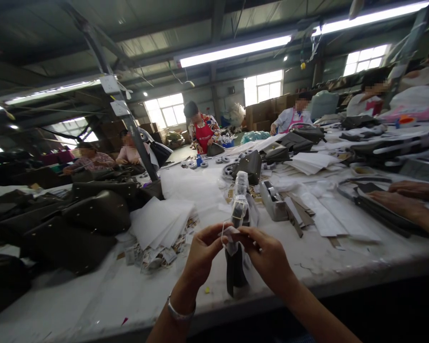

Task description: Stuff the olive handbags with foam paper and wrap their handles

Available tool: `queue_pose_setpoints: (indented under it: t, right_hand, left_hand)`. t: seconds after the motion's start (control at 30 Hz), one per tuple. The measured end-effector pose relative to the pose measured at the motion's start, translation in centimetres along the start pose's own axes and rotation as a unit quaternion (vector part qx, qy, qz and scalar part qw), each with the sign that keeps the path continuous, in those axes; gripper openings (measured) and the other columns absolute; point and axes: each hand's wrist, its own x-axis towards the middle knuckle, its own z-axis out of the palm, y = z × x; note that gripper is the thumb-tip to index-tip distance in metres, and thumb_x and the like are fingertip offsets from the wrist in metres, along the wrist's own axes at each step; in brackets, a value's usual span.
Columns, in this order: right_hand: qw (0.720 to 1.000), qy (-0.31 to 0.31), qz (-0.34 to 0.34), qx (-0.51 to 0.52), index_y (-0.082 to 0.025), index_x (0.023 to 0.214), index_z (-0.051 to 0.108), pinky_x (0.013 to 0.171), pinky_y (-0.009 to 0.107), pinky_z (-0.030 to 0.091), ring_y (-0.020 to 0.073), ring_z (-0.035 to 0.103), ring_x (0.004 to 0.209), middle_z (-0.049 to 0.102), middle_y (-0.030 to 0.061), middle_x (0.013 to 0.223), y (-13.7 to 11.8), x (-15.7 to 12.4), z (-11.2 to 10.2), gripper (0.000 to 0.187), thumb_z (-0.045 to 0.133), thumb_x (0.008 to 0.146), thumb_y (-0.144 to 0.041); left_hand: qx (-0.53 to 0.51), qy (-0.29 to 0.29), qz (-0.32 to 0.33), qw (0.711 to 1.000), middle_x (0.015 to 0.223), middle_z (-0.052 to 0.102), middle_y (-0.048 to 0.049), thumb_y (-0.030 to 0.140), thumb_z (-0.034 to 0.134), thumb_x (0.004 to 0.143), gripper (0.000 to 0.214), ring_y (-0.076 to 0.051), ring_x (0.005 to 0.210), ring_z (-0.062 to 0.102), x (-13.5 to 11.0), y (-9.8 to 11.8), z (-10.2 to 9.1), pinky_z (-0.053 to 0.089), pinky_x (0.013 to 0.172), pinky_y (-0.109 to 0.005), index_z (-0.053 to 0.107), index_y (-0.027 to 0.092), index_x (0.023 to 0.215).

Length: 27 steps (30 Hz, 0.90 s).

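My left hand and my right hand meet above the front of the table, fingers pinched on a small piece of thin white wrapping. A thin white string loop hangs from it by my left fingertips. Directly below and behind my hands lies a dark strap, its near end close to the table's front edge. Further along it, a metal buckle shows under clear plastic wrap. My fingers partly cover the wrapping, so whether it joins the strap I cannot tell.
Dark bags pile up on the left. White sheets and small packets lie nearer. A tape dispenser stands right of the strap. At right, a co-worker's hands rest on a dark bag part. Other people work behind.
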Motion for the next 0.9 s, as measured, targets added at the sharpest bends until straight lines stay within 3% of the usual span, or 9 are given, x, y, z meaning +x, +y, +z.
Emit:
queue_pose_setpoints:
  t: [0.2,0.33,0.4,0.57,0.63,0.7,0.77,0.83,0.9]
  right_hand:
    - [0.994,-0.028,-0.036,-0.096,-0.025,0.123,0.065,0.078,0.038,0.056,0.0275,0.069,0.091,0.071,0.0090,0.107,-1.2,0.0,0.1,0.033,0.047,0.095,-0.021]
    - [0.997,-0.051,-0.051,0.009,-0.027,0.118,0.068,0.083,0.034,0.055,0.0243,0.068,0.098,0.070,0.0066,0.111,-1.7,0.1,-0.5,0.032,0.049,0.094,-0.019]
    - [0.997,-0.034,-0.004,0.067,-0.028,0.118,0.067,0.079,0.030,0.055,0.0210,0.068,0.091,0.070,0.0049,0.113,-1.8,0.1,-0.9,0.028,0.052,0.094,-0.023]
    - [0.984,0.017,0.139,0.106,-0.025,0.113,0.066,0.066,0.029,0.054,0.0174,0.065,0.065,0.070,0.0018,0.079,-1.0,-0.7,-1.2,0.027,0.057,0.094,-0.042]
    - [0.983,0.020,0.148,0.109,-0.024,0.111,0.066,0.071,0.031,0.054,0.0194,0.067,0.074,0.071,0.0031,0.084,-0.3,-1.1,-0.9,0.029,0.058,0.093,-0.045]
    - [0.980,0.002,0.153,0.126,-0.023,0.115,0.065,0.076,0.032,0.055,0.0204,0.068,0.083,0.072,0.0054,0.099,0.3,-1.3,-0.5,0.033,0.059,0.093,-0.047]
    - [0.973,-0.028,0.163,0.162,-0.022,0.122,0.062,0.073,0.031,0.054,0.0194,0.068,0.081,0.072,0.0066,0.108,0.6,-1.2,-0.1,0.040,0.057,0.093,-0.048]
    - [0.964,-0.057,0.166,0.198,-0.020,0.122,0.063,0.068,0.029,0.053,0.0179,0.066,0.075,0.073,0.0058,0.103,0.5,-0.7,0.1,0.042,0.056,0.093,-0.049]
    - [0.959,-0.079,0.156,0.223,-0.018,0.109,0.069,0.067,0.027,0.051,0.0175,0.065,0.073,0.073,0.0035,0.091,0.0,0.0,0.2,0.036,0.058,0.092,-0.047]
  left_hand:
    - [0.145,-0.015,0.049,0.988,0.108,0.073,-0.0049,0.020,0.076,0.080,0.025,-0.024,0.103,0.067,-0.6,1.9,1.6,0.052,0.094,-0.033,0.073,0.024,0.105]
    - [0.235,0.004,0.124,0.964,0.104,0.070,-0.0046,0.016,0.070,0.083,0.019,-0.021,0.096,0.066,-1.1,2.7,2.2,0.053,0.086,-0.028,0.075,0.026,0.098]
    - [0.272,0.008,0.152,0.950,0.103,0.070,-0.0050,0.017,0.069,0.085,0.023,-0.021,0.095,0.066,-1.5,3.2,2.3,0.053,0.086,-0.028,0.076,0.029,0.104]
    - [0.344,0.131,0.222,0.903,0.092,0.071,-0.0013,0.015,0.075,0.081,0.043,-0.018,0.084,0.066,-4.0,4.1,1.8,0.051,0.086,-0.027,0.071,0.037,0.118]
    - [0.357,0.197,0.246,0.880,0.090,0.072,0.0004,0.012,0.077,0.078,0.051,-0.018,0.083,0.066,-5.8,3.8,1.5,0.051,0.087,-0.027,0.069,0.039,0.120]
    - [0.373,0.215,0.254,0.866,0.090,0.073,0.0010,0.010,0.076,0.079,0.055,-0.018,0.083,0.067,-7.9,2.4,1.3,0.053,0.085,-0.028,0.067,0.042,0.122]
    - [0.398,0.159,0.257,0.866,0.092,0.075,-0.0004,0.007,0.071,0.082,0.057,-0.019,0.081,0.069,-9.9,0.2,1.4,0.056,0.078,-0.028,0.064,0.042,0.127]
    - [0.413,0.043,0.294,0.861,0.090,0.077,-0.0028,0.006,0.064,0.086,0.060,-0.021,0.077,0.072,-11.0,-2.3,1.9,0.059,0.073,-0.031,0.057,0.041,0.134]
    - [0.445,-0.058,0.345,0.824,0.086,0.078,-0.0050,0.007,0.061,0.089,0.058,-0.022,0.074,0.073,-11.1,-4.4,2.8,0.060,0.070,-0.032,0.054,0.036,0.139]
